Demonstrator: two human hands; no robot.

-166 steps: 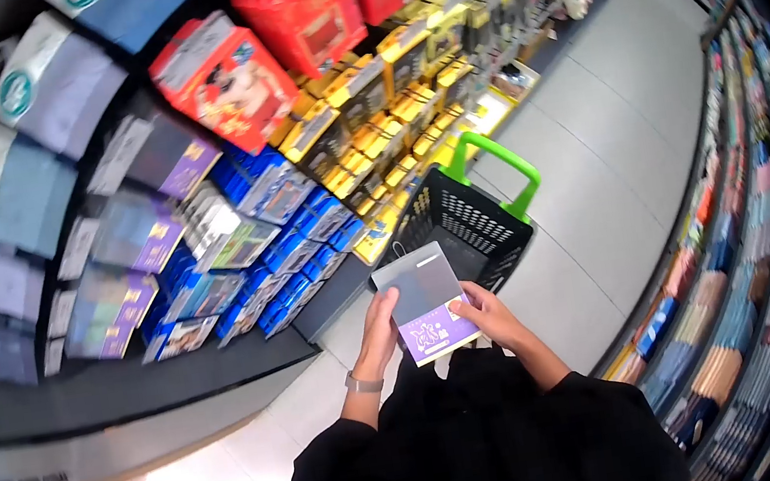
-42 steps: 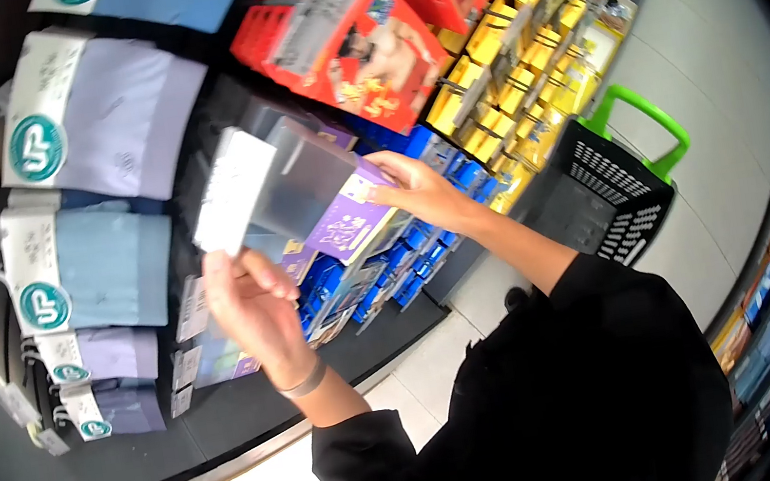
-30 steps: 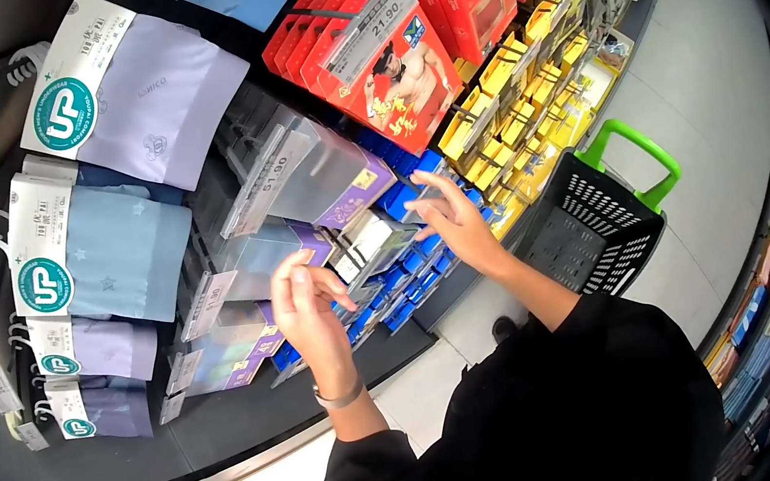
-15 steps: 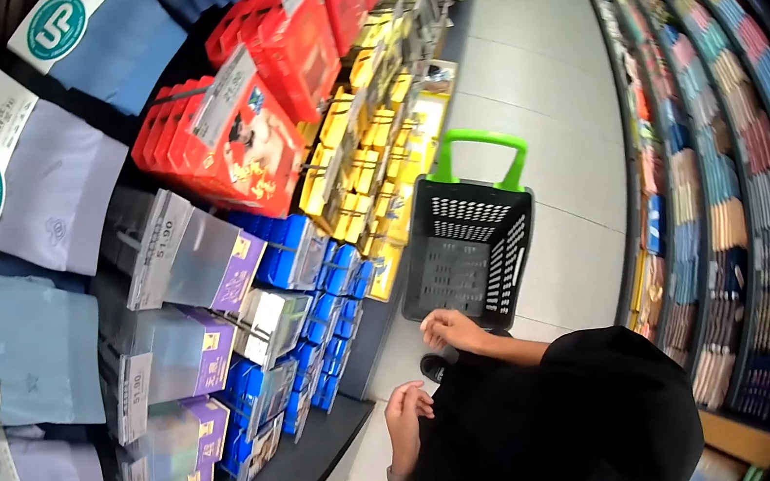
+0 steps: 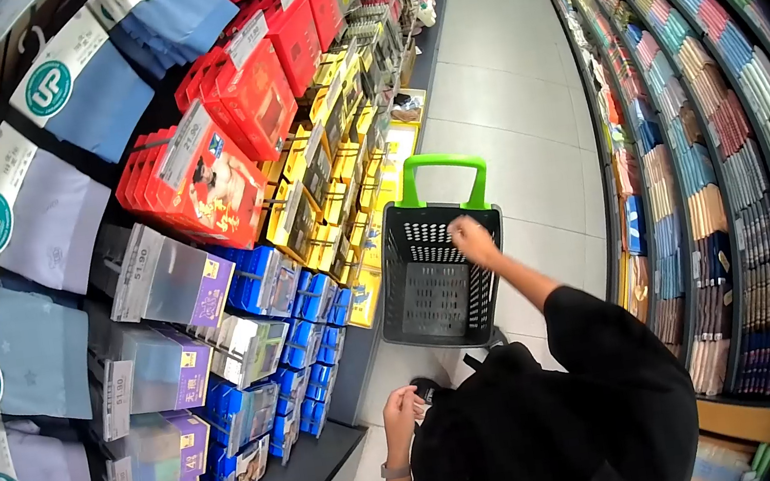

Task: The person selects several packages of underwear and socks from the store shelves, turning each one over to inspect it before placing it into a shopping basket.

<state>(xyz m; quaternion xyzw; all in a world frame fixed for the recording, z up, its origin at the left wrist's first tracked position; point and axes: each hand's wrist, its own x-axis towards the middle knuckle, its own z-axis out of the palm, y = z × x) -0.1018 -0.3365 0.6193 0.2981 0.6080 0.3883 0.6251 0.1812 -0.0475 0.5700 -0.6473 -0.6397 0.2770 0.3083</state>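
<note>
A black plastic shopping basket with slotted walls stands on the floor before me, its inside bare. Its green handle is raised at the far end. My right hand is over the basket's right side, short of the handle, with its fingers curled in and nothing visible in them. Low by my body, near the display's front edge, is my left hand. Its fingers are loosely bent together, holding nothing that I can see. A band is on the left wrist.
Along the left runs a display of red boxes, yellow packs, blue packs and clear purple-labelled boxes. Folded textiles fill the right shelves. Between them the tiled aisle leads away.
My right hand has reached forward from the basket's near edge to above its right side. The left hand stays low near my body. The view has shifted, showing more aisle.
</note>
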